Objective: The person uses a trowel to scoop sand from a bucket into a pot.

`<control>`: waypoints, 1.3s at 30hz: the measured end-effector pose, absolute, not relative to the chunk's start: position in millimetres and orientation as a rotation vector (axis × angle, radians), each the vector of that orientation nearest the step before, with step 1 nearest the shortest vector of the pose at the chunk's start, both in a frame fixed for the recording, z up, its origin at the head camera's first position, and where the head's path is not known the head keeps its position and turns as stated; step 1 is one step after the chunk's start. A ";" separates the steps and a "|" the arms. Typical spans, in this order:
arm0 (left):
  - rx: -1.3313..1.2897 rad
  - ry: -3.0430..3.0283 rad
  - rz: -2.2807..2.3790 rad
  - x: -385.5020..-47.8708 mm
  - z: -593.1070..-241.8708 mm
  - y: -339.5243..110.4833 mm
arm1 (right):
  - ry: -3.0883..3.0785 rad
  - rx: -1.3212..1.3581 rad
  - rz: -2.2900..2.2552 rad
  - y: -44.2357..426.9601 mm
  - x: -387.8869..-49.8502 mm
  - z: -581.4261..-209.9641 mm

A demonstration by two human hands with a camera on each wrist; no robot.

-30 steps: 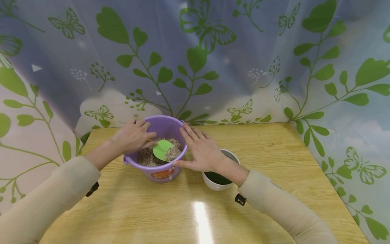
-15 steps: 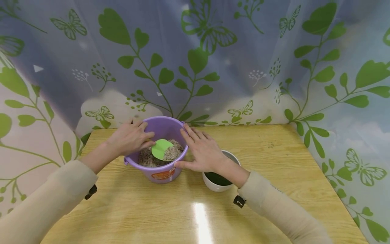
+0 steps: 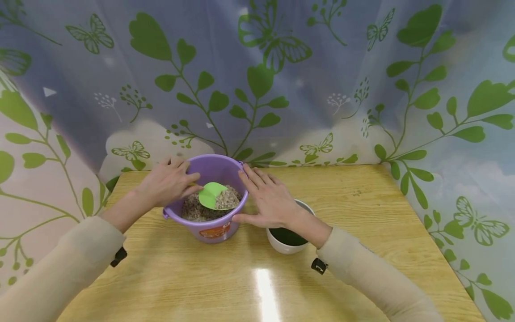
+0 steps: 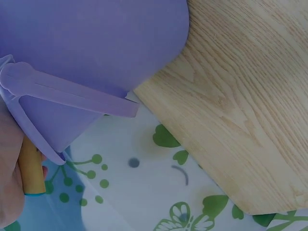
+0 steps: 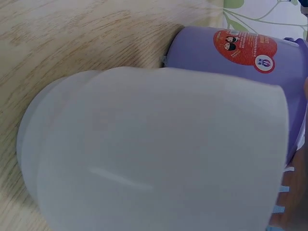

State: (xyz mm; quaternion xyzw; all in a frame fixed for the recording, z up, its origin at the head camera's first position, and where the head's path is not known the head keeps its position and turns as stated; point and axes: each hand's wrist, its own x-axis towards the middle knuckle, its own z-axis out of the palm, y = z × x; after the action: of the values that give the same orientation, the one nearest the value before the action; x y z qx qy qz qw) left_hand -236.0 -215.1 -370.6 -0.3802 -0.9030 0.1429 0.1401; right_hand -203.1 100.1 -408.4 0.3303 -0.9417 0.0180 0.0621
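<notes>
My left hand [image 3: 166, 182] grips a small hand shovel with a green blade [image 3: 208, 196], over the left side of a purple bucket [image 3: 213, 166]. Its tan handle [image 4: 32, 168] shows in the left wrist view. Coarse grey-brown potting mix [image 3: 191, 206] lies in the bucket, and a heap of it sits on the blade. My right hand [image 3: 269, 201] rests against the bucket's right rim, fingers extended and thumb spread apart. Under the right wrist stands a white pot [image 3: 281, 246] with a dark green inside, partly covered by that arm.
All of this stands on a wood-grain table [image 3: 354, 250]. A patterned curtain [image 3: 330, 103] hangs right behind its back edge and along both sides. The bucket's purple bail [image 4: 86, 94] hangs at its side in the left wrist view.
My left hand has drawn slightly left, and the green blade has shifted left with it inside the bucket, still carrying mix. The right hand stays at the rim.
</notes>
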 end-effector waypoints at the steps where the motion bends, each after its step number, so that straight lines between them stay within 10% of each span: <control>1: -1.094 -2.619 0.406 -235.7 -370.6 -215.7 | -2.847 1.000 0.058 101.4 -203.0 -408.7; 39: -1.095 -2.554 0.311 -219.9 -353.1 -225.3 | -2.792 1.040 0.077 190.6 -175.6 -432.4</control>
State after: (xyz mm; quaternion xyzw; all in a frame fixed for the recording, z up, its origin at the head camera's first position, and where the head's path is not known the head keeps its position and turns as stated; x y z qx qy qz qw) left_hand -219.9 -225.3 -353.1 -0.3858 -0.8997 0.1097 0.1720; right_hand -175.6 190.6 -432.4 0.3477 -0.9338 0.0259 0.0805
